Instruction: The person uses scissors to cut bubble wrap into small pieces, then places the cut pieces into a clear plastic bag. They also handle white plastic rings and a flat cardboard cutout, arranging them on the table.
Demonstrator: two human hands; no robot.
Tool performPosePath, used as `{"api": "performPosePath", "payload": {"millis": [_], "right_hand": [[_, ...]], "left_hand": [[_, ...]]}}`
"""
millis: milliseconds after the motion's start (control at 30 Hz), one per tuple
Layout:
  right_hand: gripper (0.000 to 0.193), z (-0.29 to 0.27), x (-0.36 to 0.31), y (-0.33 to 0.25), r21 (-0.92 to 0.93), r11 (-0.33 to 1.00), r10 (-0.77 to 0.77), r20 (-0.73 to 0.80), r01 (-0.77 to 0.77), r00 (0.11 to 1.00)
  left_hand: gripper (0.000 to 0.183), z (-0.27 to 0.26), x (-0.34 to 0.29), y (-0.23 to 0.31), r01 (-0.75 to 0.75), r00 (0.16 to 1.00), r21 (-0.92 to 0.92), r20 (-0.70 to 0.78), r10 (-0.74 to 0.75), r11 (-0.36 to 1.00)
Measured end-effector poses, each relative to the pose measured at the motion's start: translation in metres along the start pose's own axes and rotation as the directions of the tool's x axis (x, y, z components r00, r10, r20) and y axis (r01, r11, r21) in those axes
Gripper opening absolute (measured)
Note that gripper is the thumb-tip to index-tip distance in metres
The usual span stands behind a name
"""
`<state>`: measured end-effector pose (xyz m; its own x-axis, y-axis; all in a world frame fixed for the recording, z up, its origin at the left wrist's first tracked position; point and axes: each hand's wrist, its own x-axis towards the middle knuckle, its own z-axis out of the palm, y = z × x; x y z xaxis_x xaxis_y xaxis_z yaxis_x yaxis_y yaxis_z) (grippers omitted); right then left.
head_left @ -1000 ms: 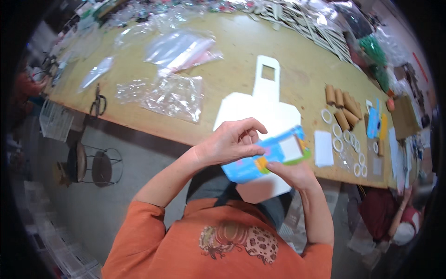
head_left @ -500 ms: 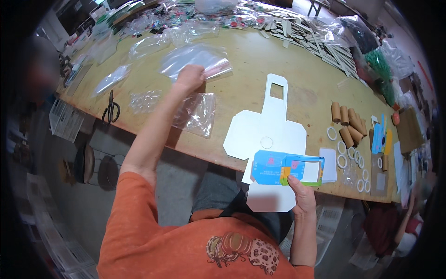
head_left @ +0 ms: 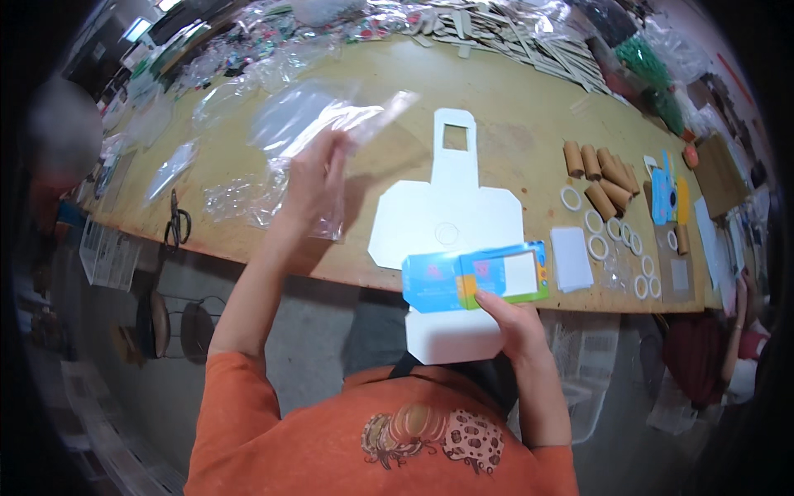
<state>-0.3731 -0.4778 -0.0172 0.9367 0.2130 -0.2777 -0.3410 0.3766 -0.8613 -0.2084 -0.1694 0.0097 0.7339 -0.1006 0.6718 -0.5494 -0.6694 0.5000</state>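
Observation:
My left hand (head_left: pixel 311 178) pinches a clear plastic bag (head_left: pixel 382 117) and holds it slightly raised over the far left of the table. More clear plastic lies just beneath and beside that hand. In my right hand (head_left: pixel 514 324) is a blue printed card box blank (head_left: pixel 434 285) with a window, the thumb on its near edge. It overlaps the near side of a white cross-shaped card blank (head_left: pixel 488 211) spread flat on the table. A white flap (head_left: pixel 453 335) hangs below the printed card, past the table edge; which blank it belongs to I cannot tell.
Black scissors (head_left: pixel 176 225) lie by the left table edge, near crinkled clear bags (head_left: pixel 231 200). To the right are brown cardboard tubes (head_left: pixel 612 194), white rings (head_left: pixel 597 246) and white cards (head_left: pixel 571 260). Flat sticks (head_left: pixel 529 54) pile up at the back. Another person's arm (head_left: pixel 738 331) shows far right.
My left hand has lifted the clear plastic bag off the table, its far end now swung up to the right. My right hand still holds the blue card. The whole view has shifted slightly.

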Motion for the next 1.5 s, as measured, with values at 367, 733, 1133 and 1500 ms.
{"api": "performPosePath", "payload": {"millis": [367, 733, 1133, 1500], "right_hand": [[0.042, 0.015, 0.006, 0.005, 0.018, 0.994, -0.108, 0.022, 0.108, 0.994], [0.038, 0.015, 0.011, 0.006, 0.04, 0.995, -0.089, -0.022, 0.089, 0.996], [0.057, 0.017, -0.022, -0.002, 0.2, 0.973, -0.087, -0.122, 0.111, 0.989], [0.024, 0.03, -0.005, -0.027, -0.312, 0.948, -0.146, -0.259, 0.061, 0.955]], "left_hand": [[0.034, 0.033, -0.092, 0.127, -0.099, 0.95, -0.089, 0.287, 0.121, 0.991], [0.031, 0.033, -0.087, 0.134, -0.131, 0.902, -0.07, 0.405, 0.148, 0.989], [0.02, 0.062, -0.094, 0.128, -0.039, 0.955, -0.034, 0.293, 0.047, 0.999], [0.025, 0.061, -0.099, 0.125, -0.071, 0.978, -0.061, 0.19, 0.081, 0.996]]}}
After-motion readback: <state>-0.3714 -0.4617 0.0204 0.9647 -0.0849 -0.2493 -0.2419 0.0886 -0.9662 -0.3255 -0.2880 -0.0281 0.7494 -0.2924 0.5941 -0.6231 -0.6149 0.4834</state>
